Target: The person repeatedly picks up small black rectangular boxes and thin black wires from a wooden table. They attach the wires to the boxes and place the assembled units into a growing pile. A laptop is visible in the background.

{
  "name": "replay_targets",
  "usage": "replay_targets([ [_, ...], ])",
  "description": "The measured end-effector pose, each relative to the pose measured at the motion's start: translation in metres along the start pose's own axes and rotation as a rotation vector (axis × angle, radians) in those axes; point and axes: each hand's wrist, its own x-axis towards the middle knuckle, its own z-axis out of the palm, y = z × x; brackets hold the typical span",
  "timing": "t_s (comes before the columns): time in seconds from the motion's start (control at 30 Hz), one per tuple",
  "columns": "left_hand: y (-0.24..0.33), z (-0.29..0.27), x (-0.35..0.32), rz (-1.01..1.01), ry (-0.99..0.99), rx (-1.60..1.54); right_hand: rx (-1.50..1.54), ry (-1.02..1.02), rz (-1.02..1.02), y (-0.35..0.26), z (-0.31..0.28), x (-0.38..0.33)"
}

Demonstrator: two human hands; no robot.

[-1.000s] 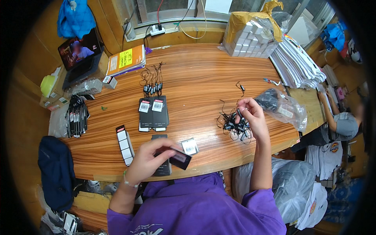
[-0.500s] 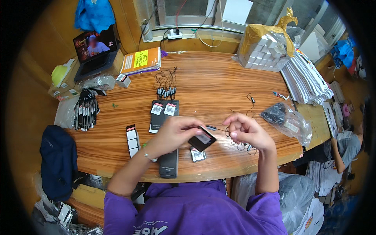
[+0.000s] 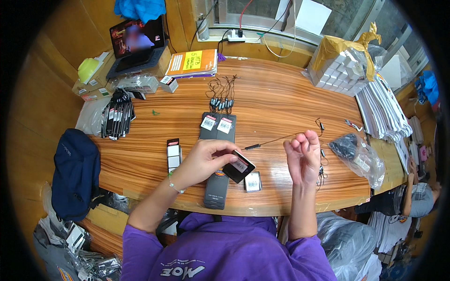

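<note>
My left hand (image 3: 204, 160) is closed on a black hang tag (image 3: 233, 173) with a white and red label, thumb on top. To its right, my right hand (image 3: 303, 161) is raised palm up, its fingertips pinching a thin dark tag string (image 3: 274, 141). The string runs taut to a small black toggle (image 3: 253, 147) just beyond the held tag; whether it passes through the tag I cannot tell. Under my left hand lie long dark grey tags (image 3: 216, 189), with two white-labelled tags (image 3: 225, 125) on their far end. A small labelled stack (image 3: 253, 181) lies nearby.
Several tag strings (image 3: 221, 103) lie bundled at the far side; more lie right of my right hand. A plastic bag (image 3: 358, 154), paper stack (image 3: 384, 110) and wrapped white boxes (image 3: 337, 70) line the right. Black tags (image 3: 117, 114) and a laptop (image 3: 136, 44) stand left. Another person (image 3: 419, 199) is far right.
My right hand has turned palm up and moved slightly right, drawing the string out straight. My left hand still holds the tag. The whole view has shifted a little.
</note>
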Motion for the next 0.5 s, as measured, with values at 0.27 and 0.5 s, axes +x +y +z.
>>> replay_targets([
  [0.27, 0.006, -0.026, 0.058, 0.212, 0.299, 0.033, -0.783, -0.041, -0.282, -0.006, 0.045, 0.07],
  [0.5, 0.031, -0.033, 0.086, 0.28, 0.4, 0.003, -1.029, -0.08, -0.065, 0.031, 0.056, 0.101],
])
